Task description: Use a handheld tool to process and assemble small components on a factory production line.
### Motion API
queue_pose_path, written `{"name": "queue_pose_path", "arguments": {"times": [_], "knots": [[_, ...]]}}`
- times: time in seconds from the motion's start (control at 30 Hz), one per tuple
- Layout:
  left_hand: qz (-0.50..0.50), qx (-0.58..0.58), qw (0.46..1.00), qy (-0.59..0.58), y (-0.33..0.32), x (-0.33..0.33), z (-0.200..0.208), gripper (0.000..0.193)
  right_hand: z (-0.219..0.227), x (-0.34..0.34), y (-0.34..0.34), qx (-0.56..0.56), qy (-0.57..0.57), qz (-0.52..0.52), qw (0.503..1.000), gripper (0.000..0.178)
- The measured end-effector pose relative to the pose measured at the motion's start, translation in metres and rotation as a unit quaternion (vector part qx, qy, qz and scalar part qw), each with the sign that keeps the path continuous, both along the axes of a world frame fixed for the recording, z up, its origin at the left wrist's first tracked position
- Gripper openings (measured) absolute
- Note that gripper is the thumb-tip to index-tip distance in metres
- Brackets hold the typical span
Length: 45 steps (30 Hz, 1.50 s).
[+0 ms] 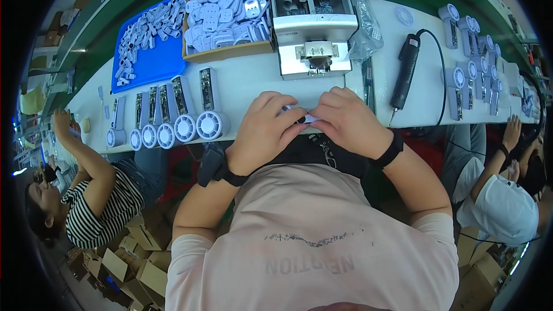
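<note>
My left hand [266, 131] and my right hand [352, 122] meet at the table's front edge, close to my body. Between their fingertips is a small pale-lavender plastic piece [309, 118] with a dark spot on it. Fingers of both hands pinch it and cover most of its shape. To the left of my left hand stands a row of lavender handheld fans [213, 124], their handles uncovered so that circuit boards show. A silver screw feeder [314, 29] with a small red display sits straight ahead of my hands.
Behind the fans, a cardboard box [230, 53] holds lavender covers and a blue tray [151, 78] holds small plastic pieces. An electric screwdriver [406, 69] with a black cable lies at right, before more fans [456, 89]. Co-workers sit on both sides. Clear plastic bag [366, 31] beside the feeder.
</note>
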<state>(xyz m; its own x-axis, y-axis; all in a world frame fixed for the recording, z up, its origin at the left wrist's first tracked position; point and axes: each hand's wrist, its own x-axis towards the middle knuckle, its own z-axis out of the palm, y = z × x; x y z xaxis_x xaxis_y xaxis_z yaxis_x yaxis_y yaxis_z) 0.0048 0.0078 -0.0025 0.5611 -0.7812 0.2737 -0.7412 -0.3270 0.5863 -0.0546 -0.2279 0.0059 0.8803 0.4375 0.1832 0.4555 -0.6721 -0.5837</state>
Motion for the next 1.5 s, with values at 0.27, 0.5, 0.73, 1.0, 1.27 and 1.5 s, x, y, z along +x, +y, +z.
{"name": "queue_pose_path", "arguments": {"times": [0.27,0.5,0.73,1.0,1.27,1.5], "knots": [[-0.032,-0.048,0.998,0.020,0.001,0.007,-0.011,0.028,0.005,-0.007,0.007,-0.057,-0.023,0.005,0.998,0.016],[-0.019,-0.068,0.997,0.044,0.001,0.007,-0.015,0.027,0.011,0.001,0.005,-0.029,-0.001,0.010,1.000,0.017],[-0.035,-0.074,0.995,0.055,0.000,0.012,-0.016,0.026,0.001,-0.003,0.007,-0.022,0.006,-0.020,1.000,0.018],[-0.046,-0.065,0.995,0.058,0.002,0.013,-0.015,0.025,0.029,0.006,0.006,-0.210,0.084,0.005,0.974,0.024],[-0.056,-0.051,0.997,0.011,0.001,0.016,-0.015,0.025,0.022,0.019,-0.001,-0.195,0.188,0.021,0.962,0.027],[-0.033,0.009,0.993,-0.111,0.000,0.001,-0.010,0.022,0.015,0.008,-0.001,-0.083,0.169,-0.052,0.981,0.033]]}}
